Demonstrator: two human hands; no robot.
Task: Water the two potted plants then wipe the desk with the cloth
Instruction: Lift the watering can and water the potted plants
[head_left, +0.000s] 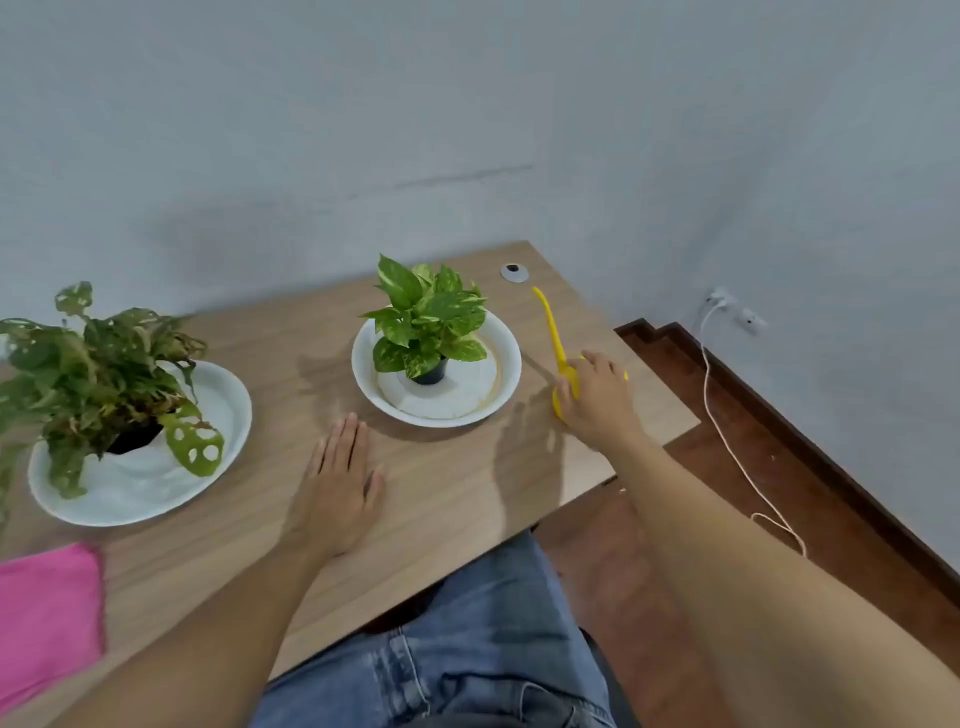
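Note:
A yellow watering can (555, 338) with a long thin spout stands near the desk's right edge, and my right hand (597, 397) is closed around its body. My left hand (340, 475) lies flat on the wooden desk (457, 483), fingers apart, holding nothing. A small green pothos in a black pot (428, 322) stands in a white plate (501, 387) just left of the can. A larger plant with holed leaves (98, 374) sits in another white plate (228, 415) at the far left. A pink cloth (47, 618) lies at the desk's near left corner.
A white cable grommet (514, 272) sits in the desk's far right corner. The wall runs close behind the desk. Right of the desk the floor drops away, with a white cable (727, 431) trailing from a wall socket. My jeans-clad leg (467, 649) is below the front edge.

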